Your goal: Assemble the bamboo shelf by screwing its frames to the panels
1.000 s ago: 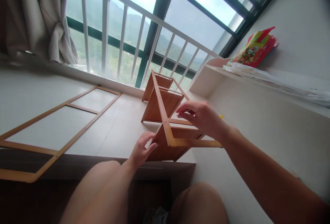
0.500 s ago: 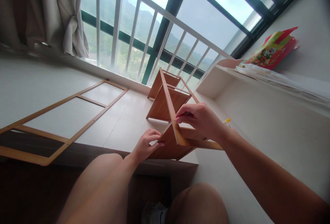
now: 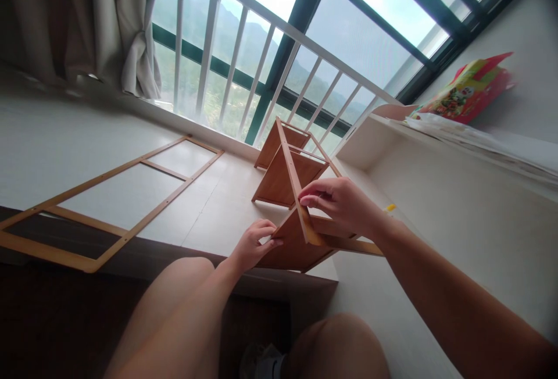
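A partly assembled wooden shelf rack (image 3: 290, 175) lies on its side on the white surface, its brown boards joined to a ladder-like side frame. My left hand (image 3: 255, 245) grips the edge of the nearest shelf board (image 3: 292, 245) between thumb and fingers. My right hand (image 3: 333, 199) is closed in a pinch against the frame rail, where that board meets it. Whatever those fingertips hold, if anything, is hidden or too small to see. To the left lies a second wooden side frame (image 3: 163, 197), apart from both hands, its near end reaching past the surface's edge.
White railing bars (image 3: 235, 65) and a window stand behind. A grey curtain (image 3: 142, 59) hangs at the left. On the right, a white ledge (image 3: 392, 135) bears a red and yellow package (image 3: 468, 91) and papers. A small yellow object (image 3: 390, 207) sits behind my right wrist.
The camera view has shifted slightly, so the scene sits a little further right. Both hands stay at the same places on the rack.
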Demonstrator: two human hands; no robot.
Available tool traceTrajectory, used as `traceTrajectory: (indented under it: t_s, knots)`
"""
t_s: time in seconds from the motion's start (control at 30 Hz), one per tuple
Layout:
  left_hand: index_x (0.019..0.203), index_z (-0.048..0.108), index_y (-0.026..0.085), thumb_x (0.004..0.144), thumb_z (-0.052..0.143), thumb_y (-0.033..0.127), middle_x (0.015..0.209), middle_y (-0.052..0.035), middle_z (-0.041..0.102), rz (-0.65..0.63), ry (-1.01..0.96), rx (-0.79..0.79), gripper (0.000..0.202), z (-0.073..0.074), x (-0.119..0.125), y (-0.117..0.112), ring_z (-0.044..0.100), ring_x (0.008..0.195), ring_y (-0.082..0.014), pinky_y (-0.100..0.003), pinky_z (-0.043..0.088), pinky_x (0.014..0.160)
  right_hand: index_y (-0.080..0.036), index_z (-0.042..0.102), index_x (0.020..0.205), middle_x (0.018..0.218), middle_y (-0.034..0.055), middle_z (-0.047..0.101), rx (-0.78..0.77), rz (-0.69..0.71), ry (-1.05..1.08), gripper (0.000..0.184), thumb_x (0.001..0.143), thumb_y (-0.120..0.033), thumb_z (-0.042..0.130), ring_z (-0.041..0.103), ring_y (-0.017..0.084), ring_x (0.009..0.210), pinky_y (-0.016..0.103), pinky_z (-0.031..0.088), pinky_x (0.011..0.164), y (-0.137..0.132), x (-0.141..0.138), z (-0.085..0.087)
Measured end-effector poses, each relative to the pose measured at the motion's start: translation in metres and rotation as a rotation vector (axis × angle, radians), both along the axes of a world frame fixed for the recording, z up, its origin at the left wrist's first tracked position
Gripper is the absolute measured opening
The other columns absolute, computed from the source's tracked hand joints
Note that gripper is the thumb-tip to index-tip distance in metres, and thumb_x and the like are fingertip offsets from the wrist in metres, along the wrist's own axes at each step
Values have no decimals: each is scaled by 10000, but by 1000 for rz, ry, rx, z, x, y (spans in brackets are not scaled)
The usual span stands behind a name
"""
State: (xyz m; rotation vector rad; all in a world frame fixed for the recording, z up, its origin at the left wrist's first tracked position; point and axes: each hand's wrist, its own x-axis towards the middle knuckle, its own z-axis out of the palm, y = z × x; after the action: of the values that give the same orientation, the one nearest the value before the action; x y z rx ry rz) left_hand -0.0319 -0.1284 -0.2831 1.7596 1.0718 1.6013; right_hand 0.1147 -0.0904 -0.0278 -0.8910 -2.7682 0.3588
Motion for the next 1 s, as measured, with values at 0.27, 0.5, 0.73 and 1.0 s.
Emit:
traceTrajectory:
  t_s: [0.27, 0.5, 0.73, 1.0]
  knots:
    - [883, 751, 200, 896, 652, 371, 921, -60, 669, -15, -24, -35, 199, 5, 0, -1, 590, 919, -193, -336, 463, 873, -191, 732, 887, 867, 20, 745, 44, 88, 77, 119, 909, -202, 615, 657, 127, 759, 231, 476, 701, -1, 9, -2]
    - [888, 759, 202, 896, 642, 402, 926, -68, 675, -22, -38, -50, 232, 5, 0, -1, 589, 913, -198, -353, 476, 868, -192, 716, 878, 856, 41, 696, 152, 170, -34, 129, 901, -170, 592, 600, 141, 747, 265, 442, 692, -3, 3, 3]
    - [915, 764, 211, 899, 643, 389, 941, -57, 673, -41, -31, -57, 216, 3, 0, -1, 592, 920, -190, -333, 468, 869, -189, 618, 747, 790, 35, 589, 326, 149, -214, 281, 983, -279, 496, 500, 139, 708, 269, 342, 655, -3, -5, -1]
    - [938, 729, 183, 850, 658, 543, 937, -73, 649, -47, -48, -64, 378, -2, -6, 3, 575, 904, -198, -294, 455, 742, -193, 524, 701, 649, -4, 528, 132, -77, -65, 524, 996, -595, 363, 459, 132, 602, 285, 322, 614, -1, 13, 10]
